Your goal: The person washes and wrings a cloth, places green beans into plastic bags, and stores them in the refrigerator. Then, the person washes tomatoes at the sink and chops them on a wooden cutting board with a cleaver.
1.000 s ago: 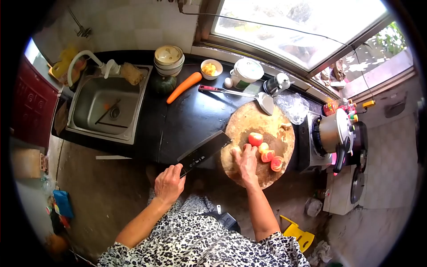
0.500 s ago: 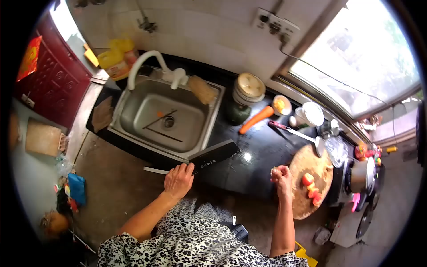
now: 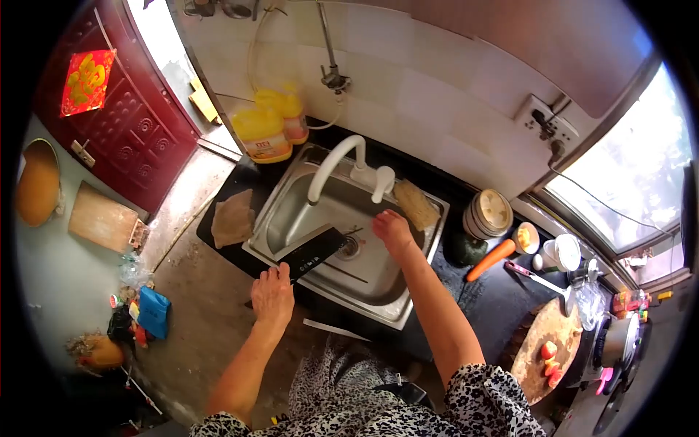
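Note:
My left hand (image 3: 273,295) grips the handle of a dark cleaver (image 3: 313,255), whose blade reaches over the front left of the steel sink (image 3: 399,315). Over the sink's right part is my right hand (image 3: 392,229), just below the white faucet (image 3: 340,164). Its fingers are blurred, and whether they hold anything cannot be made out. A drain (image 3: 349,248) and thin sticks show in the basin. Far to the right, red tomato pieces (image 3: 549,350) lie on the round wooden board (image 3: 534,349).
A brown sponge-like item (image 3: 416,206) rests at the sink's back right corner. Beyond it are stacked bowls (image 3: 489,213), a carrot (image 3: 491,260) and a spatula (image 3: 539,278). Yellow jugs (image 3: 262,134) stand behind left. The pot (image 3: 620,341) is at far right.
The view has swung left toward the sink. My right hand has left the tomato pieces on the board, passed the counter with its fingers pinched, and reached the sink. The cleaver stays in my left hand.

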Motion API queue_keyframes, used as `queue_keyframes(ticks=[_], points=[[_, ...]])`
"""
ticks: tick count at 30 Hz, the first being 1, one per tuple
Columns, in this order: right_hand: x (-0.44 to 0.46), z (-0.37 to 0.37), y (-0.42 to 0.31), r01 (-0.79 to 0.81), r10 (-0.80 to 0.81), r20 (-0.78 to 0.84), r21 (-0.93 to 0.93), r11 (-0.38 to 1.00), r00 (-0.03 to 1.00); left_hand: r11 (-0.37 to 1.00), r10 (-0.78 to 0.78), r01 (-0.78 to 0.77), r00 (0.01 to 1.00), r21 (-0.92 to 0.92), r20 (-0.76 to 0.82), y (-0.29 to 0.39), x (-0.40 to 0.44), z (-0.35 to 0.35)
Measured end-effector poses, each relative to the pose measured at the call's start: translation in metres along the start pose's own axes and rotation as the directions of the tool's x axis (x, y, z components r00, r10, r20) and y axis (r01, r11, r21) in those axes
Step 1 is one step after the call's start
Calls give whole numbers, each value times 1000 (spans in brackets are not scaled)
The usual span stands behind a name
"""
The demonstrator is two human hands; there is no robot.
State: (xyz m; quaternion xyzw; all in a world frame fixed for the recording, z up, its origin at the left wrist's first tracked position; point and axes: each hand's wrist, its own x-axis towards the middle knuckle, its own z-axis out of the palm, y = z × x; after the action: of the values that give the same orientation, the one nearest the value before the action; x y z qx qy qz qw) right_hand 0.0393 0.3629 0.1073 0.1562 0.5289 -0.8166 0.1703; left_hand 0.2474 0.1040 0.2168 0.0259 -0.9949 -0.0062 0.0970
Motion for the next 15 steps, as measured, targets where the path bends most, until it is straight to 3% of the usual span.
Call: queue_keyframes(ticks=[4,6,8,10,12,15], points=[[22,34,-8,28,-99,140,436,899,985,997,-44,42,998,59,42,-21,23,21],[7,63,-3,-5,-86,252,342,940,964,999,-23,21,999,31,47,-24,35,29],[-10,96,4,-26,-18,350,123,992,937,1000,20,-20,999,-5,32,-22,49,35],[-20,127,14,21,-12,413,-18,1000,911,999,53,-53,997,-4,49,-18,61,40],[-28,141,18,223,-121,448,-183,958,886,997,78,-77,997,-28,26,-17,72,47],[-50,139,30,627,-318,583,-461,628,748,984,-52,65,995,-164,79,-14,82,41]])
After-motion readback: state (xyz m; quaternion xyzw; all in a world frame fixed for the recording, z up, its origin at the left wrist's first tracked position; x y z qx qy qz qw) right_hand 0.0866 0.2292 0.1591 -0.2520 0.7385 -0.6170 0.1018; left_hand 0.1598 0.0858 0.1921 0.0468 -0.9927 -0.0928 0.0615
